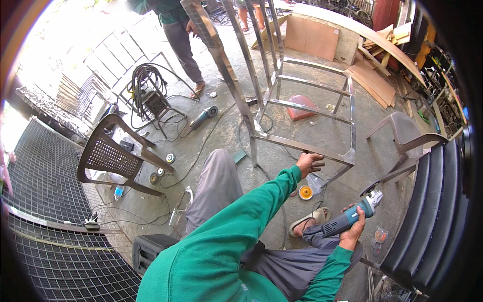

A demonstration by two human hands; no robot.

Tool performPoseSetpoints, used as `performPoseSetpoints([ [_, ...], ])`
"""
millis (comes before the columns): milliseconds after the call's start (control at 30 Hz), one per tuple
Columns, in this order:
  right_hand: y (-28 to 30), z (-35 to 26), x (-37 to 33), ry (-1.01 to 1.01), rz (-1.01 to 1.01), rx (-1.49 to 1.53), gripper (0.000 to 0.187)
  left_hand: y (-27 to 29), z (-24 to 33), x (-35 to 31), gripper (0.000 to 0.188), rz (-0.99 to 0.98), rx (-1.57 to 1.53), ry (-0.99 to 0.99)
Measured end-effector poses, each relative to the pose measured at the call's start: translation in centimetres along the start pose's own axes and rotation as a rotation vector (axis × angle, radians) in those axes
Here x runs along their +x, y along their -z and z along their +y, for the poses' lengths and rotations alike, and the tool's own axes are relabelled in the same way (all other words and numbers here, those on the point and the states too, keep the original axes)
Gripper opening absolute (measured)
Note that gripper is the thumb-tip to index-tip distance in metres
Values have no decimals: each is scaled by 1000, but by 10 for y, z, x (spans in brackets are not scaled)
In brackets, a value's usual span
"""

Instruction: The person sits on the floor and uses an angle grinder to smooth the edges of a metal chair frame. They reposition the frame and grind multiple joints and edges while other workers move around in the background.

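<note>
My right hand [353, 230] is closed around the body of a blue-green angle grinder [347, 220], whose silver head and dark disc point up and away from me. My left hand [309, 164] reaches forward to the near rail of a bare metal chair frame [322, 147], its fingers stretched out along the rail and touching it. Tall metal back posts rise at the frame's left side. Below that rail a yellow-orange disc [306, 192] lies on the floor, beside a clear plastic bag [316, 183].
A second angle grinder [204, 118] and loose cords lie on the concrete. Left stand a brown plastic chair [113, 156] and a cable-draped machine [153, 103]. A person [183, 45] stands beyond. Right are a grey chair [402, 133] and a black slatted seat [427, 211]; wood boards [372, 83] lie behind.
</note>
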State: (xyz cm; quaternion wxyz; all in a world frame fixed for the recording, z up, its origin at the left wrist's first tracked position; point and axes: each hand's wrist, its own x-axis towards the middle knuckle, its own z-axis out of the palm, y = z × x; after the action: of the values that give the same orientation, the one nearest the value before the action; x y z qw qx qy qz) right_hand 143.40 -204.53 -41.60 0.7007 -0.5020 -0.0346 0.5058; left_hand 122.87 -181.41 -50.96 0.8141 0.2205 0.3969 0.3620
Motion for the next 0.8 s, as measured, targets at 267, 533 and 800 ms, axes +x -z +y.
performPoseSetpoints([
  [267, -7, 3, -1, -28, -61, 78, 34, -23, -31, -149, 71, -452, 724, 165],
  [533, -13, 13, -20, -13, -154, -33, 32, -53, -57, -230, 101, -415, 784, 195],
  [800, -20, 23, -47, -19, -309, -57, 34, -31, -82, -241, 108, -364, 872, 41],
])
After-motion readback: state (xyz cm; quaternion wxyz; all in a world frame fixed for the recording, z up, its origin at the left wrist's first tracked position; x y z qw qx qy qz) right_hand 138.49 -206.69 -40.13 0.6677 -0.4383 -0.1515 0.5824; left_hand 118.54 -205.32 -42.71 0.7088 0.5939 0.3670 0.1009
